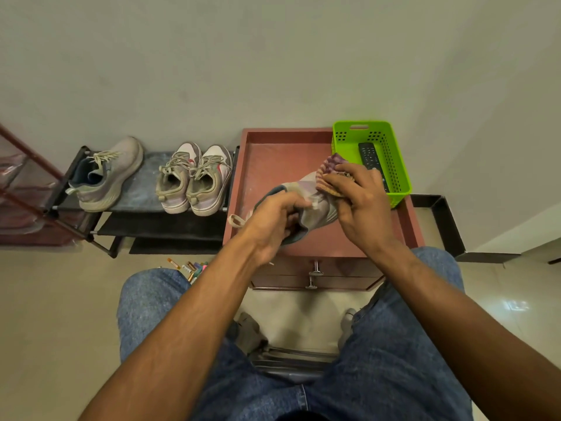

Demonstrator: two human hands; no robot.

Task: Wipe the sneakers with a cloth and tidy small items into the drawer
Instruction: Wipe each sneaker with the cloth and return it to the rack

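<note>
My left hand (pixel 277 223) grips a grey sneaker (pixel 306 189) by its blue heel collar, over the reddish drawer unit top (pixel 273 156). My right hand (pixel 361 202) presses a striped purple and orange cloth (pixel 329 171) against the sneaker's toe end. The matching grey sneaker (pixel 106 174) lies on a black shoe rack (pixel 145 189) at the left. A pair of beige and pink sneakers (pixel 194 180) stands beside it. Two shut drawers with metal handles (pixel 315 271) are below my hands.
A green plastic basket (pixel 391 165) holding a black remote (pixel 368 156) sits on the unit's right corner. Several pens and markers (pixel 188 267) lie on the floor by my left knee. A red frame (pixel 27 189) stands far left. A black ledge (pixel 440 217) runs right.
</note>
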